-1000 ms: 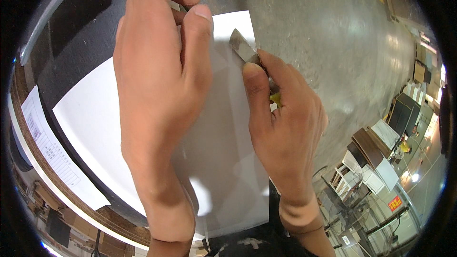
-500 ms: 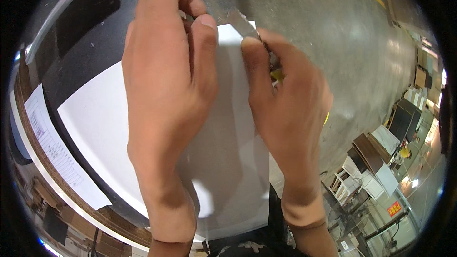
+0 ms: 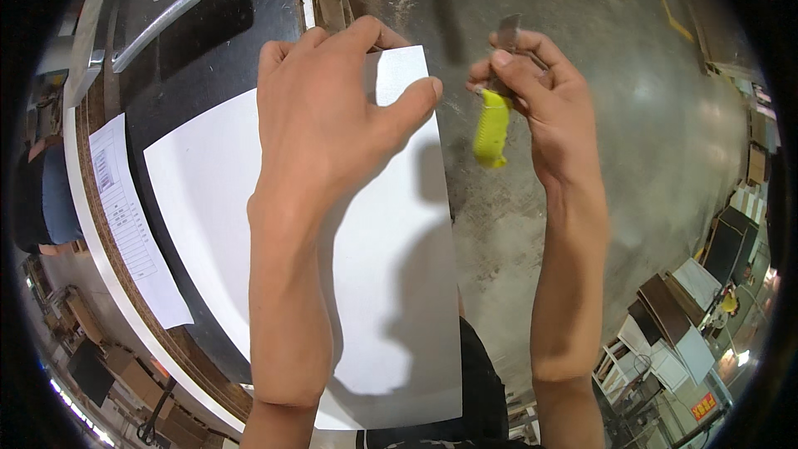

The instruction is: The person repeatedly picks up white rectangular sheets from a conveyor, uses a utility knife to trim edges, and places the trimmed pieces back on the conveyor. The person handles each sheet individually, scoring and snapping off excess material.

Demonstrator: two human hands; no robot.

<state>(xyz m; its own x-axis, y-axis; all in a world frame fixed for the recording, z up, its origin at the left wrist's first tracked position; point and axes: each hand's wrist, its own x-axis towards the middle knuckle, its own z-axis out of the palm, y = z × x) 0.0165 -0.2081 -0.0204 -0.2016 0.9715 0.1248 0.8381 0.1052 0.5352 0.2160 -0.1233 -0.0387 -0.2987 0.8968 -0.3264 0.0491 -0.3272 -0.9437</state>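
Note:
A white panel point(image 3: 382, 299) lies lengthwise in front of me on a black work surface. My left hand point(image 3: 320, 108) rests over its far end, palm down. Its thumb stretches toward the panel's right edge, wide apart from the fingers. The fingertips bend over the far edge and are partly hidden. Off the panel's right side, my right hand point(image 3: 544, 87) pinches a utility knife point(image 3: 492, 129) in the air. The knife's ribbed yellow-green handle hangs down below the fingers, and its metal blade points up past them.
A printed sheet point(image 3: 137, 224) lies along the left table edge. A metal-edged dark board point(image 3: 158, 8) stands at the far left. Another person's clothed body point(image 3: 56, 191) shows beyond the table. Concrete floor point(image 3: 632, 158) stretches right, toward stacked panels point(image 3: 665, 308).
My right hand has moved right, away from the panel, with the utility knife, whose handle now shows. My left hand has come down onto the panel's far end, its thumb spreading out.

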